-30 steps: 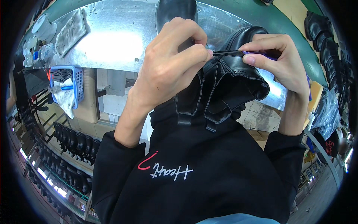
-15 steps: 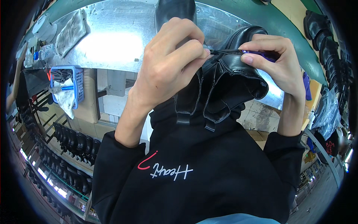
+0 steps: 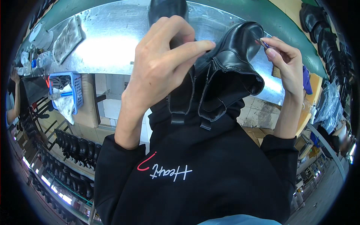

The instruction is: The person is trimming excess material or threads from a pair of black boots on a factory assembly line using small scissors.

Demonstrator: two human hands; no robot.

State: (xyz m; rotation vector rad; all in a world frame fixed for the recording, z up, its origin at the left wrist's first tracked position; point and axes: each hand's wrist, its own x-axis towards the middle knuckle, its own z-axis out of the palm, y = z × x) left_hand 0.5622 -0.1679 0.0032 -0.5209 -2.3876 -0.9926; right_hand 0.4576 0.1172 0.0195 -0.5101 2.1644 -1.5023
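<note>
A pair of black leather ankle boots lies in front of me, toes pointing away. My left hand (image 3: 161, 62) is over the left boot (image 3: 167, 10) and hides much of it. Its index finger and thumb come together in a pinch; whatever is between them is too small to make out. Beside it, the right boot (image 3: 242, 41) shows its open collar and pull tab toward me. My right hand (image 3: 287, 62) pinches a slim pointed tool with a purple handle (image 3: 264, 44), its tip near the right boot's toe but apart from my left hand.
Under the boots is a shiny metal tabletop (image 3: 108, 41) with a grey cloth (image 3: 68, 40) at its left. A blue basket (image 3: 78, 92) holding dark items and a white rag hangs lower left. Racks of black boots (image 3: 78, 144) stand left; more boots (image 3: 326, 41) line the right.
My right hand has drawn the tool away from my left fingertips, and the two hands are farther apart. My left hand has shifted slightly left.
</note>
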